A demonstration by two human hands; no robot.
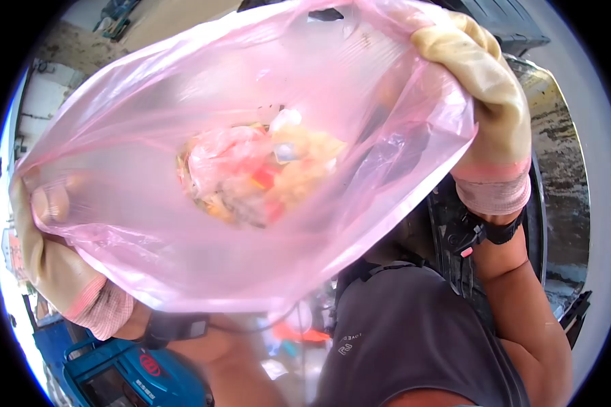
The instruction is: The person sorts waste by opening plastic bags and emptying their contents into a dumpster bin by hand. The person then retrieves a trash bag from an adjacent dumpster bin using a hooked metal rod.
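A thin pink plastic bag (142,156) is spread wide in front of me, its mouth facing me. Through the opening I see mixed rubbish (251,169) at the bottom, with pink film and yellowish, white and red scraps. My left hand (54,264), in a cream glove with a pink cuff, grips the rim at the left; its fingertips show blurred through the film. On the upper right, my right hand (482,81), gloved alike, has its fingers curled over the rim. Straps with black devices sit on both wrists.
A teal-blue machine (132,373) with a red logo is at the lower left. Loose rubbish (295,339) shows below the bag, beside my dark clothing (400,332). A dark container (502,27) is at the upper right, and a stained, weathered surface (557,169) lies along the right.
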